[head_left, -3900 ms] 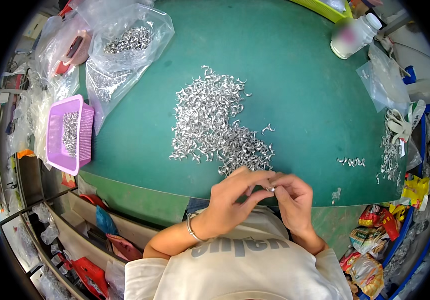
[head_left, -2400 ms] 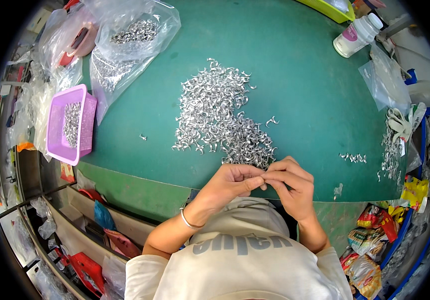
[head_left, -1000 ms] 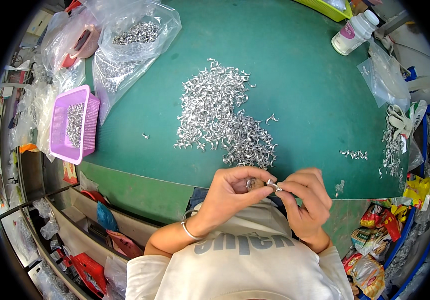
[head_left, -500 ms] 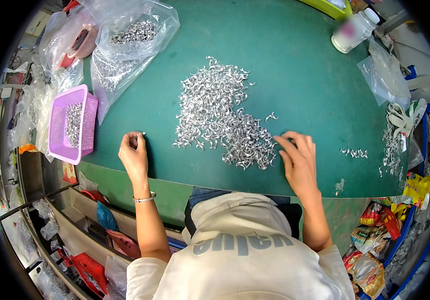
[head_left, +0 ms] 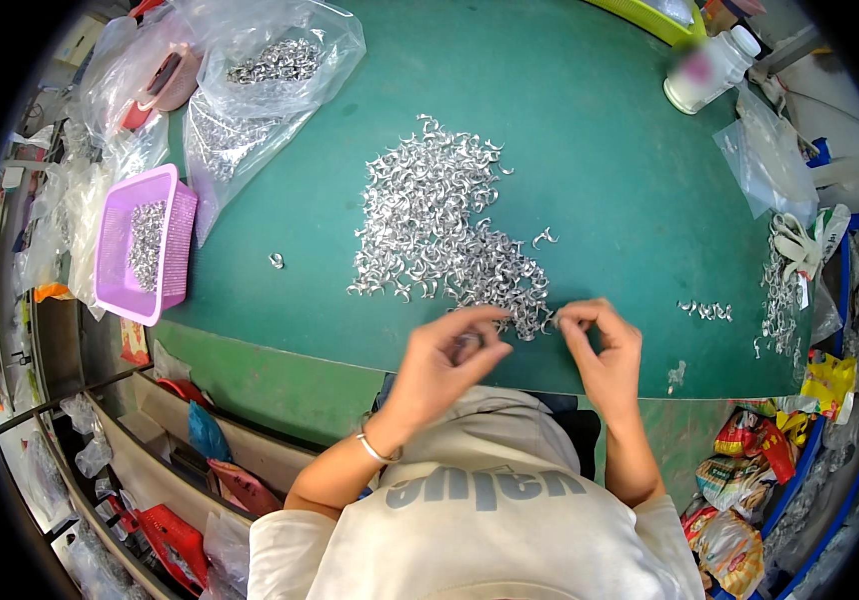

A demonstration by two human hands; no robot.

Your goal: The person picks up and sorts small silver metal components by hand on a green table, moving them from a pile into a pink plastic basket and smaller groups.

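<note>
Found a broad pile of small curved silver pieces point(head_left: 425, 225) on the green table point(head_left: 640, 200), spread over the middle and reaching toward the near edge. Observed the left hand point(head_left: 438, 362) at the pile's near side, with thumb and forefinger wide apart and the other fingers curled toward the palm. Could not tell the contents of that curl, owing to blur. Observed the right hand point(head_left: 612, 350) at the pile's near right corner, with thumb and forefinger drawn to a narrow gap. Could not confirm a piece between those tips. Noted a metal bangle point(head_left: 375, 452) on the left wrist.

Recorded a stray piece point(head_left: 545, 237) just right of the pile and a small silver item point(head_left: 277, 261) well apart to its left, toward the purple basket point(head_left: 179, 245). Saw small silver parts point(head_left: 147, 245) inside that basket, and more in a clear plastic bag point(head_left: 328, 65) at the far left. Logged a short row of pieces point(head_left: 705, 311) right of the right hand, a further cluster point(head_left: 778, 315) near the right edge, and a white bottle point(head_left: 715, 75) at the far right.
</note>
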